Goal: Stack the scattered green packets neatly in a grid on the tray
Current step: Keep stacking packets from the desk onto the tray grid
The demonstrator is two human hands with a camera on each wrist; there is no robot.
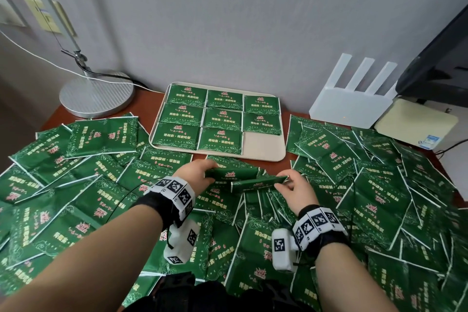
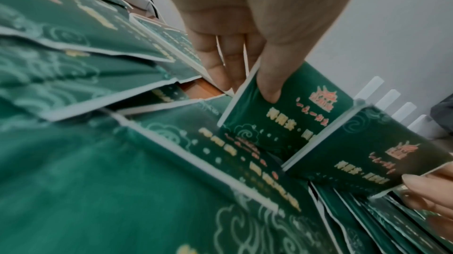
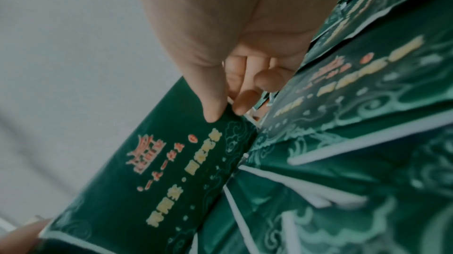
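Observation:
Green packets [image 1: 96,139] lie scattered over the table on both sides and in front of me. A cream tray [image 1: 263,144] at the back middle holds several packets [image 1: 222,119] in rows of three, with its front right cell bare. Just in front of the tray, my left hand [image 1: 210,172] pinches the left end of one packet [image 1: 230,173] lifted off the pile. My thumb [image 2: 269,87] lies on that packet [image 2: 282,118]. My right hand [image 1: 281,182] pinches the right end of a second packet [image 1: 258,182], thumb [image 3: 210,107] on its face [image 3: 176,171]. The two packets overlap slightly.
A round metal lamp base [image 1: 96,99] with cables stands back left on the brown table [image 1: 149,101]. A white router [image 1: 354,106], a pale flat box [image 1: 415,121] and a dark screen [image 1: 443,58] sit back right. Loose packets reach the table's near, left and right edges.

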